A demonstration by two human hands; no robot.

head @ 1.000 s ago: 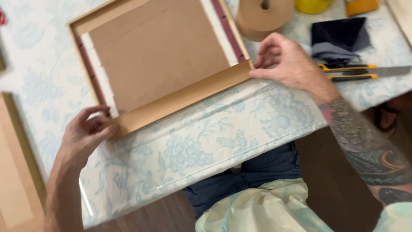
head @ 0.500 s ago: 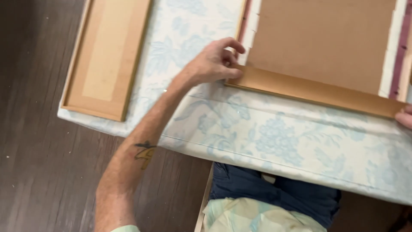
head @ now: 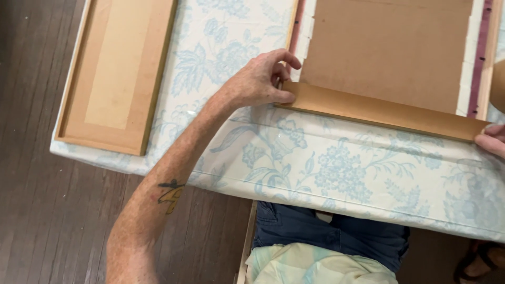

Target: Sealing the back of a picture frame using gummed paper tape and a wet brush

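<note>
At the near edge of the bench (head: pixel 336 173), a large rectangular wooden picture frame (head: pixel 379 109) lies face down, its brown cardboard backing panel (head: pixel 384 47) facing up. White strips border the panel on its left and right sides, and a dark red strip runs along the inner right rail. The frame's lower rail runs slightly tilted, lower at the right.

The left hand (head: pixel 260 81) grips the frame's lower left corner: the thumb presses on the rail's top face, and the fingers (head: pixel 286 58) curl over the corner's outer edge. The right hand (head: pixel 492 141) is only partly in view at the picture's right edge; its fingertips touch the lower right end of the rail, and whether they are closed around it cannot be determined.

The bench is covered by a white cloth with a pale blue floral print. A second, narrower wooden frame (head: pixel 115 73) lies face down at the left end of the bench, well apart from the first. Dark wooden floor (head: pixel 47 210) shows beyond the bench edge.
</note>
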